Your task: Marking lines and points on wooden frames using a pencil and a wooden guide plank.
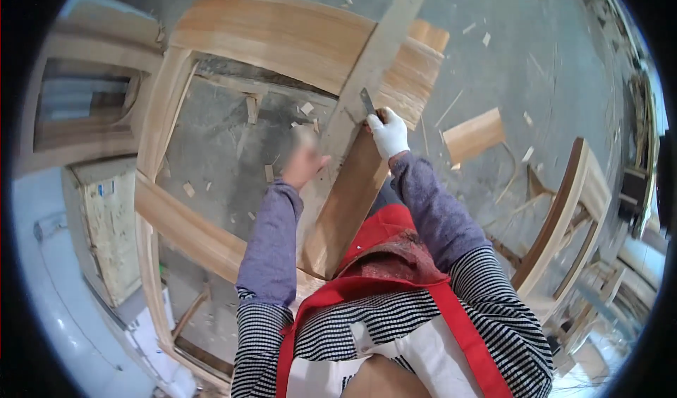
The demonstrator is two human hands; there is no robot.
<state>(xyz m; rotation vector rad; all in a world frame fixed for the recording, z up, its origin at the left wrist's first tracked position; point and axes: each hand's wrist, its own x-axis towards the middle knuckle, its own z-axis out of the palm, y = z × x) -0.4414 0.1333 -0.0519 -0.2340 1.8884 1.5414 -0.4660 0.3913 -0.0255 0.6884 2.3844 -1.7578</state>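
Nearest the camera: a red apron (395, 257) over a black-and-white striped top, purple sleeves running up from the lower edge.

Head view. Right hand (388, 133) wears a white glove, grip pressed together around a flat metal blade, looks like a chisel (367, 102), its tip pointing up and away along the edge of a long wooden board (352, 179). The board leans diagonally from near the apron up over a pale curved wooden frame (282, 34). Chisel sits touching the board's right edge, just below where the board crosses the frame's top rail.

Left hand (305, 161) is bare and motion-blurred, close to the board's left edge; grip looks loosely curled, but whether it is pinching anything I cannot tell. It may be resting on the board or just beside it.

Around: the frame's lower rail (190, 232) crosses under the left forearm. Wood chips (189, 188) are scattered on the grey concrete floor (550, 80) inside the frame opening. A short wood offcut (474, 135) lies on the floor right of the gloved hand. Another wooden chair-like frame (564, 214) stands to the right, well apart. A pale box-like panel (109, 228) sits at the left.

Judgement on doing this well: keep the blade low and flat to the edge, shave thin, steady the board with the bare hand placed behind the cutting edge, never ahead of it. Board is only leaning, so it could slide under push.
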